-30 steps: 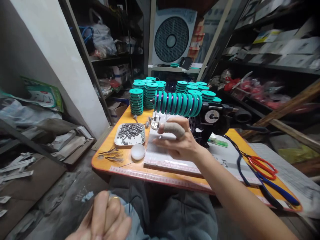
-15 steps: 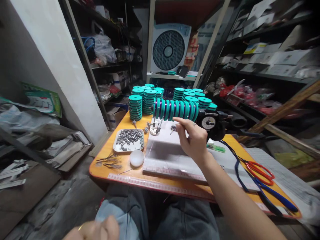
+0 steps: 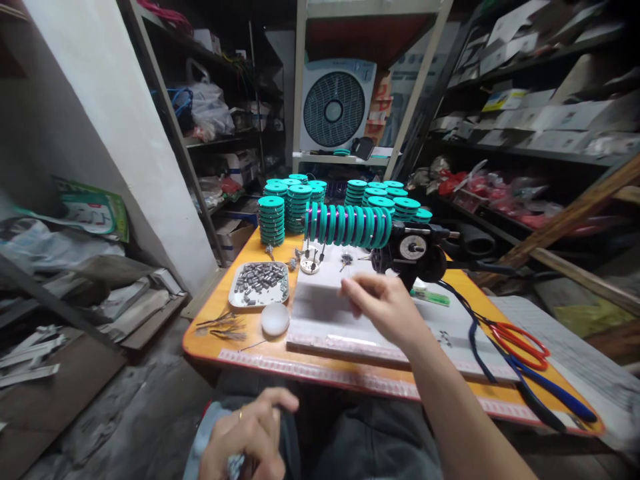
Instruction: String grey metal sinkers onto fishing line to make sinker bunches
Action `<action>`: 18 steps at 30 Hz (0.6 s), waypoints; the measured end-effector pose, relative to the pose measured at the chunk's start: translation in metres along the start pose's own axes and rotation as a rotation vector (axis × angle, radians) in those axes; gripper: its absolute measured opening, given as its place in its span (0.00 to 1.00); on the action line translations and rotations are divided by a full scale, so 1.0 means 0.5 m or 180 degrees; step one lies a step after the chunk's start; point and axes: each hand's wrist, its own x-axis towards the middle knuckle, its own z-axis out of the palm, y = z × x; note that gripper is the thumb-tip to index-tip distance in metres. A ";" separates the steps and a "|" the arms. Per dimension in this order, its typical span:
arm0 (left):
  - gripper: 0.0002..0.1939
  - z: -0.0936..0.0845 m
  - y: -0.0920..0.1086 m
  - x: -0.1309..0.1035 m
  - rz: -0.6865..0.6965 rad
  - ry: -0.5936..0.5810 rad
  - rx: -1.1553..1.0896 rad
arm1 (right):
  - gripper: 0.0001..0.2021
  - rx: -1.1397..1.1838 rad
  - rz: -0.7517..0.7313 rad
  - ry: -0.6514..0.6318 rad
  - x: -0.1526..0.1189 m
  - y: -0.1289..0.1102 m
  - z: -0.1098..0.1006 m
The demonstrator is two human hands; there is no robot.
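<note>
My right hand (image 3: 383,307) hovers over the white board (image 3: 330,320), fingers curled with thumb and forefinger together; whether anything small sits in them I cannot make out. Above it, a row of green spools wound with purple wire (image 3: 347,225) is mounted on a black winding machine (image 3: 407,250) with a round dial. My left hand (image 3: 250,430) is low over my lap, its forefinger partly stretched and the other fingers curled round a greyish bit that I cannot name. Dark clips hang on wires below the spools' left end, near a small round dish (image 3: 310,262).
Stacks of green spools (image 3: 272,223) stand at the table's back. A white tray (image 3: 233,300) of small metal cylinders and a whitish round lid (image 3: 275,320) lie left. Red-handled scissors (image 3: 520,343) and blue-handled pliers (image 3: 550,393) lie right. A box fan (image 3: 334,107) stands behind.
My right hand has come down and back from the spools' underside, its forefinger now curled in. My left hand has risen and moved right over my lap. The view has tilted slightly.
</note>
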 end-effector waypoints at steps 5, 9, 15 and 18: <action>0.05 0.058 -0.011 0.076 -0.1008 0.0501 0.0380 | 0.23 0.0810 0.0446 -0.0895 -0.174 -0.008 0.042; 0.17 0.107 -0.039 0.141 -0.1797 -0.0330 0.0120 | 0.21 0.0788 0.0844 -0.1229 -0.270 0.005 0.098; 0.15 0.089 -0.063 0.102 -0.2149 -0.0314 -0.0017 | 0.16 0.0138 0.0774 -0.1503 -0.325 0.031 0.092; 0.15 0.044 -0.052 0.049 -0.2561 0.0042 -0.0659 | 0.12 -0.0060 0.0684 -0.1190 -0.336 0.051 0.045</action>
